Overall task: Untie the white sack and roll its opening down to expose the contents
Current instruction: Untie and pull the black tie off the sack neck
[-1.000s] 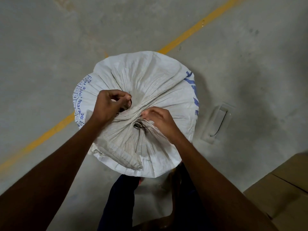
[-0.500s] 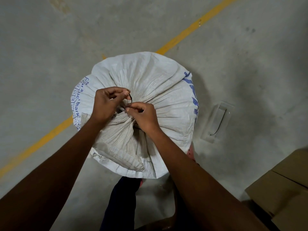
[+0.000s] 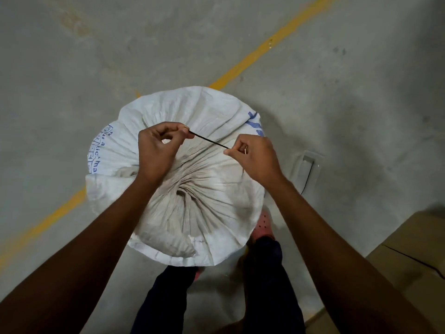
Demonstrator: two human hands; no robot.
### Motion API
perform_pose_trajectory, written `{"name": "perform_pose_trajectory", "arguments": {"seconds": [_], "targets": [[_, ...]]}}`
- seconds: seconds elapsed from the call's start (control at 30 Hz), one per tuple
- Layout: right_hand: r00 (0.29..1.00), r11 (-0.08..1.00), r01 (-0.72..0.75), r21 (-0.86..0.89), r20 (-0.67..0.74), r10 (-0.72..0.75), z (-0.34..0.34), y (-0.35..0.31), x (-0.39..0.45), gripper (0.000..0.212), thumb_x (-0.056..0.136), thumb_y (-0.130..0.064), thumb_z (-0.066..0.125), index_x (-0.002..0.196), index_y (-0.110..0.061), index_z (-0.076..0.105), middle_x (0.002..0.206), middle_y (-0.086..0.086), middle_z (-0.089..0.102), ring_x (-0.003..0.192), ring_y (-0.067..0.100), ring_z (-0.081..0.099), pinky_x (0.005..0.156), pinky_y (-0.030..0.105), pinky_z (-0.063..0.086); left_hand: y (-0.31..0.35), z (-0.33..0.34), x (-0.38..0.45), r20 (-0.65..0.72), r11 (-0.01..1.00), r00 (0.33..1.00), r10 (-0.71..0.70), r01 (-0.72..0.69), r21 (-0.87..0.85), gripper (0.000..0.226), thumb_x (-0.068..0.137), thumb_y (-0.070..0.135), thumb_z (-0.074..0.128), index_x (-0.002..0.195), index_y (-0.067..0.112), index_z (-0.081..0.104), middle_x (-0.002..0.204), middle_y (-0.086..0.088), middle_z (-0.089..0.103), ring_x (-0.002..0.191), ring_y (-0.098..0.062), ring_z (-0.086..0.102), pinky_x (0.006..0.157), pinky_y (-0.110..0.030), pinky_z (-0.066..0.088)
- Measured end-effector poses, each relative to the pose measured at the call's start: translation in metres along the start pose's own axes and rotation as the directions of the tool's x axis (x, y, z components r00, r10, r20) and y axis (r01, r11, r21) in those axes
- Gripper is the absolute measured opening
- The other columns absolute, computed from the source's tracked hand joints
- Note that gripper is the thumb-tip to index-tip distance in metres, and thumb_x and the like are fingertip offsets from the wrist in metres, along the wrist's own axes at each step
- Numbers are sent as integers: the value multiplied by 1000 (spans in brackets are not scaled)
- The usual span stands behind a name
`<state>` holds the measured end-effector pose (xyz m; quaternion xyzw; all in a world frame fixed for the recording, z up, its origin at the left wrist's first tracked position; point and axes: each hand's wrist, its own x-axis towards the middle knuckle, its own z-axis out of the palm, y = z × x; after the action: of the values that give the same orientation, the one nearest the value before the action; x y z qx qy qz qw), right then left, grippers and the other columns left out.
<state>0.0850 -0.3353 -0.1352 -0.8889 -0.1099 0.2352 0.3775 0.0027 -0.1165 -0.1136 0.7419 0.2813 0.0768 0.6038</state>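
Note:
A full white woven sack (image 3: 212, 112) with blue print stands upright on the concrete floor below me. Its gathered neck (image 3: 185, 191) is puckered at the centre with no tie around it. A thin dark tie (image 3: 209, 140) is stretched taut above the sack between my two hands. My left hand (image 3: 160, 150) pinches one end, and my right hand (image 3: 252, 157) pinches the other. The sack's contents are hidden.
A yellow painted line (image 3: 265, 48) crosses the grey floor diagonally behind the sack. A recessed floor plate (image 3: 304, 169) lies to the sack's right. A cardboard box (image 3: 409, 256) sits at the lower right. My legs and pink shoe (image 3: 263, 225) are right below the sack.
Both hands were working at the sack's neck. They have lifted and moved apart, pulling the dark tie off the neck and stretching it between them.

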Motion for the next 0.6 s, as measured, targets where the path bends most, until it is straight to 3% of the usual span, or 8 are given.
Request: {"name": "perform_pose_trajectory", "arguments": {"seconds": [0.1,0.17,0.23,0.37,0.47,0.6], "targets": [[1000,988,4,-157,-25,-8,-32,34,-8,21,86,-36,79,75,-21,71,69,-8,70,62,13,60,64,34,55,2,32,-3,101,993,995,27,-39,116,8,88,6,72,84,4,79,78,2,81,81,-23,79,83,-35,62],[995,990,-84,-114,-70,77,-46,58,-17,14,87,-28,79,78,-19,73,73,-5,73,68,17,66,68,37,59,-1,57,-6,188,978,982,10,-49,204,4,82,15,76,81,14,80,78,-1,81,77,-27,78,81,-42,62],[971,981,-192,-38,-152,184,-56,83,-25,13,88,-24,77,77,-18,72,72,-6,71,66,15,66,67,38,60,-4,85,-12,276,949,961,-21,-67,307,2,76,25,77,77,26,78,77,6,80,73,-17,76,78,-39,61],[912,950,-308,51,-267,311,-75,122,-40,11,90,-19,72,79,-20,73,75,-8,70,69,13,67,67,34,59,-5,154,-35,408,818,913,17,-247,520,12,80,32,79,72,31,71,71,18,74,67,-2,70,71,-29,57],[862,918,-390,67,-323,390,-91,157,-52,8,94,-21,71,87,-18,75,82,-6,73,73,13,67,67,29,55,-15,212,-54,512,708,855,79,-410,575,21,88,46,75,77,28,76,72,11,77,69,-8,73,74,-34,56],[800,871,-482,96,-359,482,-111,229,-61,6,96,-22,70,93,-21,75,86,-10,70,76,9,64,64,24,46,-48,301,-71,592,636,805,40,-478,606,24,96,51,68,93,30,78,88,4,80,84,-17,73,85,-41,55]]}}
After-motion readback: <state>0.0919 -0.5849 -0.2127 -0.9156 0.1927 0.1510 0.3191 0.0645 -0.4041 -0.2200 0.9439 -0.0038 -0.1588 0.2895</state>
